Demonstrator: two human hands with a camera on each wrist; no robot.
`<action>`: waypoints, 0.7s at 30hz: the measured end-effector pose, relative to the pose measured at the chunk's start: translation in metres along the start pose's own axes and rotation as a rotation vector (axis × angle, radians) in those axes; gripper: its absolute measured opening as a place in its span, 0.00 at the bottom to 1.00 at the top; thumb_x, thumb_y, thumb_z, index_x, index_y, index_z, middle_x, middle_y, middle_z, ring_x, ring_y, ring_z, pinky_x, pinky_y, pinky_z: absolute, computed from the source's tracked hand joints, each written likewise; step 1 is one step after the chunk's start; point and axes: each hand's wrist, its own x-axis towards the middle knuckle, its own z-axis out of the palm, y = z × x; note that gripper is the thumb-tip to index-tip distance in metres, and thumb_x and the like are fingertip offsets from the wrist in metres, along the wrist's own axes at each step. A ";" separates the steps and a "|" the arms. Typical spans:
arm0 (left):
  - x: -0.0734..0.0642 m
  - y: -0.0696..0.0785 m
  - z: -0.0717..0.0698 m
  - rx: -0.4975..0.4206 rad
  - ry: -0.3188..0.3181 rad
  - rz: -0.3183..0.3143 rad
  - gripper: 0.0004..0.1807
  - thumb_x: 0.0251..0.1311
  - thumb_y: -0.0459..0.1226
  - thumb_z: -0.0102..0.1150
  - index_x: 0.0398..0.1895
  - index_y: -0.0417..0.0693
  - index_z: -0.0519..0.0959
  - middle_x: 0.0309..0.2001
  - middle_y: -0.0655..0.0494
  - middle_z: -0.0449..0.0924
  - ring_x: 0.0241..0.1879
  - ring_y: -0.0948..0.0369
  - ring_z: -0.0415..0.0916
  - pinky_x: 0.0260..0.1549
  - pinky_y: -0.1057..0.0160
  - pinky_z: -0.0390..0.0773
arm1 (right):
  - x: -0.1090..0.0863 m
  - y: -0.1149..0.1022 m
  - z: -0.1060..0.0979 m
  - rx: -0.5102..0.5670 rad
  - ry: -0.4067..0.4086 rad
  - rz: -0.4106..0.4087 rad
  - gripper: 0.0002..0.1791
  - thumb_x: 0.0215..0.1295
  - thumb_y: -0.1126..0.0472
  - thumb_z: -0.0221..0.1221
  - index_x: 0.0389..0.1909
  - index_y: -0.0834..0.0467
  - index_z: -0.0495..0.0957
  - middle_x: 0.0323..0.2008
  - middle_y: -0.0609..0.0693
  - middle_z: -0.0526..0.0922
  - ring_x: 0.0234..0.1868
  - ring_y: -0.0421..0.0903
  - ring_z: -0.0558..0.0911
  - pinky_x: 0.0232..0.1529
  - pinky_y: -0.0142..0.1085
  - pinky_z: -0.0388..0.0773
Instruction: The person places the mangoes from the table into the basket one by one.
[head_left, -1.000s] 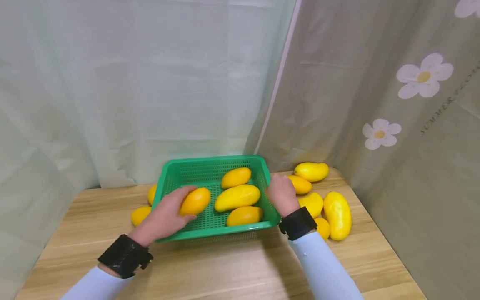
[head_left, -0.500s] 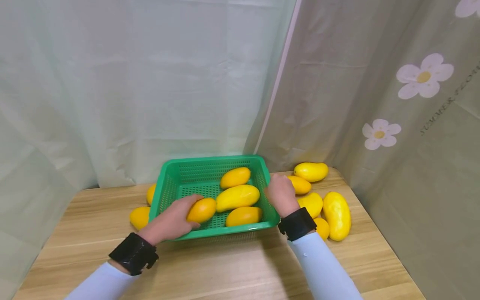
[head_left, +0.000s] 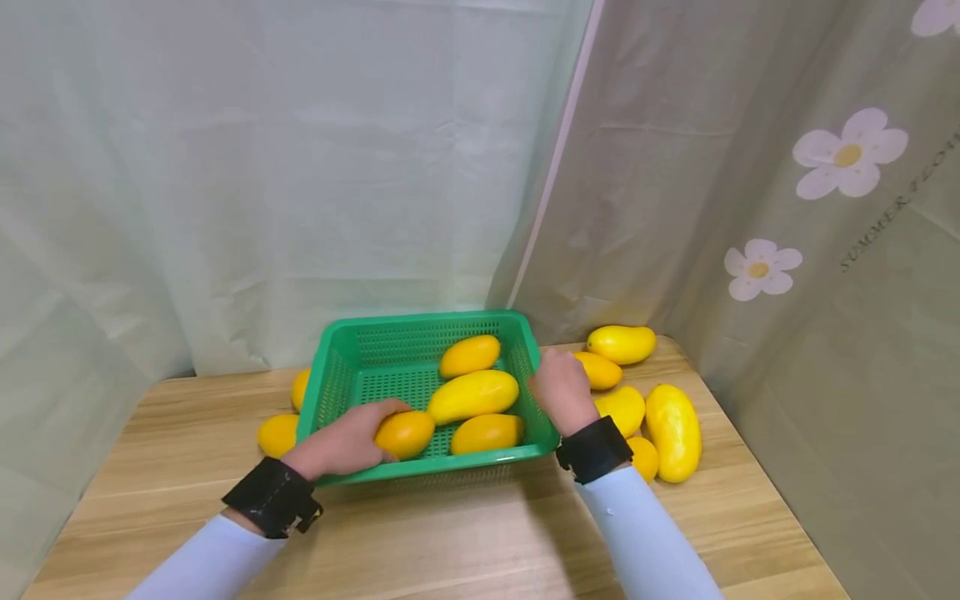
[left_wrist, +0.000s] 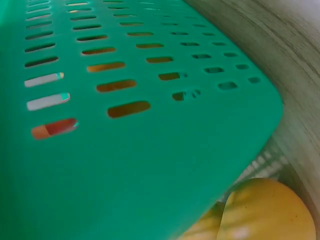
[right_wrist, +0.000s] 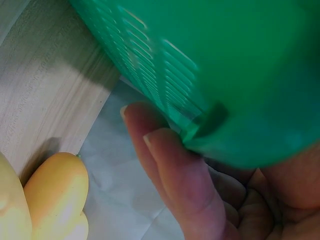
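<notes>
My left hand (head_left: 348,442) reaches into the green plastic basket (head_left: 427,317) over its left side and holds a mango (head_left: 406,435) low, near the basket floor. Along the basket's right part lie three more: an upper mango (head_left: 470,357), a long middle mango (head_left: 475,396) and a lower mango (head_left: 487,434). My right hand (head_left: 564,390) grips the basket's right rim; the right wrist view shows its curled fingers (right_wrist: 182,175) against the basket edge. In the left wrist view the slotted basket wall (left_wrist: 165,155) hides most of the left hand.
Right of the basket several loose mangoes lie on the wooden table, among them a large mango (head_left: 673,433) and a back mango (head_left: 622,344). Left of it sit two more, including a mango (head_left: 278,435). A curtain (head_left: 360,167) hangs close behind.
My left hand has lowered the held mango toward the basket floor, moving right and nearer to me, beside the long mango. The right hand stays at the rim.
</notes>
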 end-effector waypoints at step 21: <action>0.003 -0.002 0.001 -0.080 -0.102 -0.048 0.32 0.47 0.33 0.65 0.60 0.49 0.71 0.57 0.56 0.70 0.53 0.57 0.65 0.54 0.50 0.64 | 0.002 0.004 -0.001 0.037 0.015 -0.005 0.12 0.55 0.58 0.61 0.21 0.59 0.69 0.18 0.53 0.70 0.20 0.47 0.72 0.20 0.36 0.70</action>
